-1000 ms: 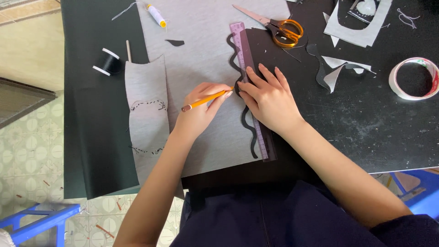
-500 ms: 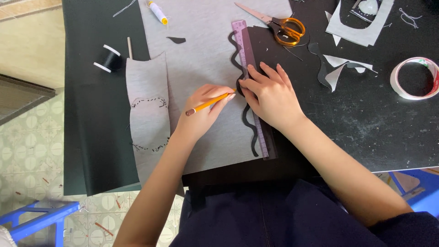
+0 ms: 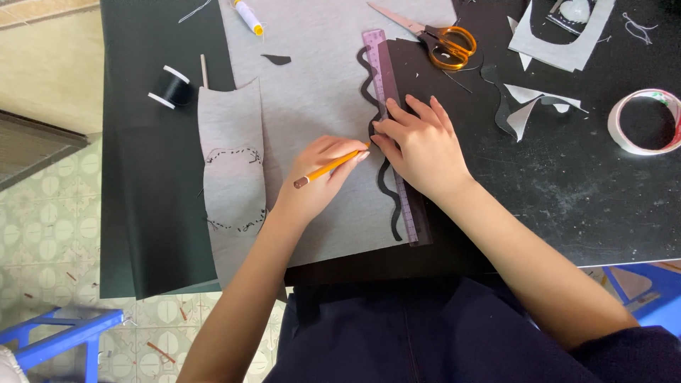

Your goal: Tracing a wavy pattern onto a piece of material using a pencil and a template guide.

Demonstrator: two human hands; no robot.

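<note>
My left hand [image 3: 319,181] grips an orange pencil [image 3: 330,168], its tip at the edge of a purple ruler [image 3: 385,78]. My right hand [image 3: 420,142] lies flat on the ruler's middle, fingers spread, pressing it down. The ruler lies along the right edge of a grey felt sheet [image 3: 319,85]. A wavy black strip [image 3: 387,198] runs beside the ruler and is partly hidden under my right hand.
A smaller grey piece with dashed black stitching [image 3: 230,163] lies left of my left hand. Also on the black table [image 3: 567,191]: a black thread spool [image 3: 170,86], orange-handled scissors [image 3: 443,39], a tape roll [image 3: 642,120], felt scraps [image 3: 553,28]. A blue stool [image 3: 64,340] stands lower left.
Both hands stay on the ruler and pencil. The pencil hand has edged slightly along the ruler, and the view has shifted a little.
</note>
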